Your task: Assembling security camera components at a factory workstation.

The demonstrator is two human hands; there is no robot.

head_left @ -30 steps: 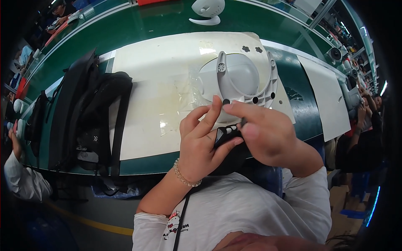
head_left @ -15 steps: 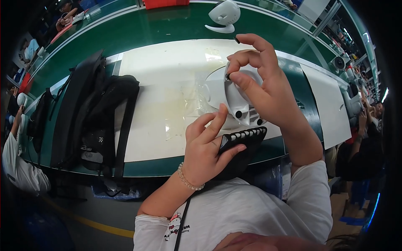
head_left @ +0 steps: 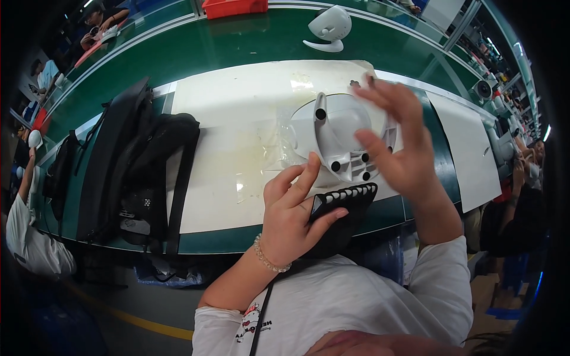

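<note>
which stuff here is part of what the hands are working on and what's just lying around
In hand:
left hand holding black part
right hand over white housing
white mat

Lying about:
black bag
white stand piece
red bin

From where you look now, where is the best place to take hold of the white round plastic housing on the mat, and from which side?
Probably the upright post standing on the white housing: it sticks up free, so fingers can pinch it from above. The near edge is crowded by the left hand with the black part, and the right hand hovers open over the right side.
</note>
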